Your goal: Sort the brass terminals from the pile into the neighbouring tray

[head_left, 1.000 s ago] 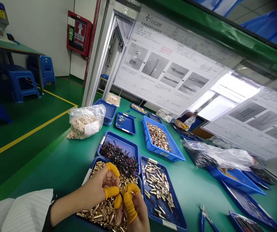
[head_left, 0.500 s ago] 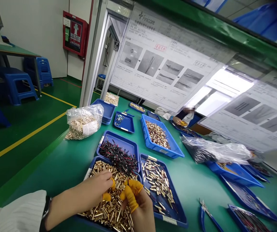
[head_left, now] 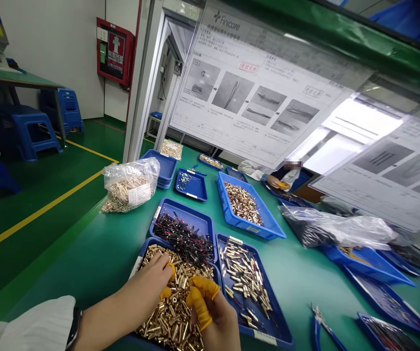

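Observation:
Both my hands are over a blue tray (head_left: pixel 136 261) heaped with small brass sleeves (head_left: pixel 175 317). Yellow finger cots cover the thumb and forefinger of each. My left hand (head_left: pixel 154 278) reaches in from the left, its fingers curled together low over the sleeves; what sits between the tips is hidden. My right hand (head_left: pixel 215 307) is closed in a pinch beside it, and whatever it grips is too small to make out. Behind, a tray (head_left: pixel 198 217) carries short black and red wire leads (head_left: pixel 184 239). To the right, another tray (head_left: pixel 283 326) contains brass-tipped leads (head_left: pixel 246 278).
Blue-handled pliers (head_left: pixel 321 326) lie at the right front. Farther back are a blue bin (head_left: pixel 277 229) of brass parts, a clear bag (head_left: pixel 131 190) and stacked trays (head_left: pixel 166 168). Instruction sheets (head_left: pixel 253 87) hang above. Across the bench, another person's hand (head_left: pixel 273 182) is visible.
The whole view has shifted slightly, with bench items sitting a little farther right. My hands stay over the brass sleeves, their fingers only slightly moved.

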Available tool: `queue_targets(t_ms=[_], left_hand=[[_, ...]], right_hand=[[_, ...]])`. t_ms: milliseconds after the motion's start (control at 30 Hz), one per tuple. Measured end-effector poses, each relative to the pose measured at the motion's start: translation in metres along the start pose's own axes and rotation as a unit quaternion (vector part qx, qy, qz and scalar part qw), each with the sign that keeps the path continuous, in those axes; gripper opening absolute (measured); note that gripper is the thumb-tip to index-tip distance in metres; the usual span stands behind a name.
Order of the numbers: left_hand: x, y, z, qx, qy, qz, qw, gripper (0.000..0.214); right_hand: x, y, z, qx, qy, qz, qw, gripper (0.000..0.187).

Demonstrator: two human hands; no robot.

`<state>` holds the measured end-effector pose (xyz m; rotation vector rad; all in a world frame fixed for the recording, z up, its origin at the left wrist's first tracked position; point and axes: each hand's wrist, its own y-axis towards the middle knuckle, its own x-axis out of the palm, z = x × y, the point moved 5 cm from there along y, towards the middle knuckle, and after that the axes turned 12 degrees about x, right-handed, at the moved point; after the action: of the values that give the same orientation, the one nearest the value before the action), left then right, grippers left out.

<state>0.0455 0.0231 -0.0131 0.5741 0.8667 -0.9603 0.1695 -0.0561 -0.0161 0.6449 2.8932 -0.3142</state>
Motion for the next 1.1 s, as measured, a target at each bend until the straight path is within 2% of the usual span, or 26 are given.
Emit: queue_targets(t_ms=[133, 300, 500, 633, 700, 767, 900, 1033, 1100], left_hand=[[0.000, 0.001, 0.008, 0.009, 0.061, -0.049, 0.997, 0.054], [-0.003, 0.002, 0.013, 0.036, 0.058, -0.050, 0.996, 0.047], [-0.001, 0.000, 0.011, 0.039, 0.014, -0.016, 0.999, 0.039], [-0.001, -0.001, 0.011, 0.063, -0.014, 0.030, 0.997, 0.043], [-0.003, -0.001, 0.009, 0.057, -0.070, 0.065, 0.994, 0.043], [-0.007, -0.001, 0.007, 0.040, -0.167, 0.115, 0.978, 0.045], [-0.015, 0.001, 0.008, 0.036, -0.347, 0.197, 0.916, 0.033], [-0.009, 0.005, 0.004, -0.002, -0.509, 0.193, 0.839, 0.011], [-0.004, 0.007, 0.001, -0.017, -0.549, 0.193, 0.813, 0.008]], right_hand=[[-0.002, 0.000, -0.001, -0.029, -0.034, 0.022, 0.999, 0.020], [0.001, 0.000, -0.006, -0.047, -0.057, 0.024, 0.997, 0.020], [0.009, -0.002, -0.013, -0.077, -0.052, 0.041, 0.995, 0.017], [0.011, -0.002, -0.007, -0.085, -0.026, 0.060, 0.994, 0.024], [0.011, -0.002, -0.006, -0.086, -0.020, 0.057, 0.994, 0.024], [0.010, -0.003, -0.009, -0.091, -0.021, 0.062, 0.994, 0.020], [0.008, -0.006, -0.016, -0.100, -0.041, 0.079, 0.991, 0.016], [0.007, -0.007, -0.018, -0.118, -0.058, 0.089, 0.987, 0.018], [0.006, -0.006, -0.017, -0.127, -0.062, 0.091, 0.986, 0.021]])
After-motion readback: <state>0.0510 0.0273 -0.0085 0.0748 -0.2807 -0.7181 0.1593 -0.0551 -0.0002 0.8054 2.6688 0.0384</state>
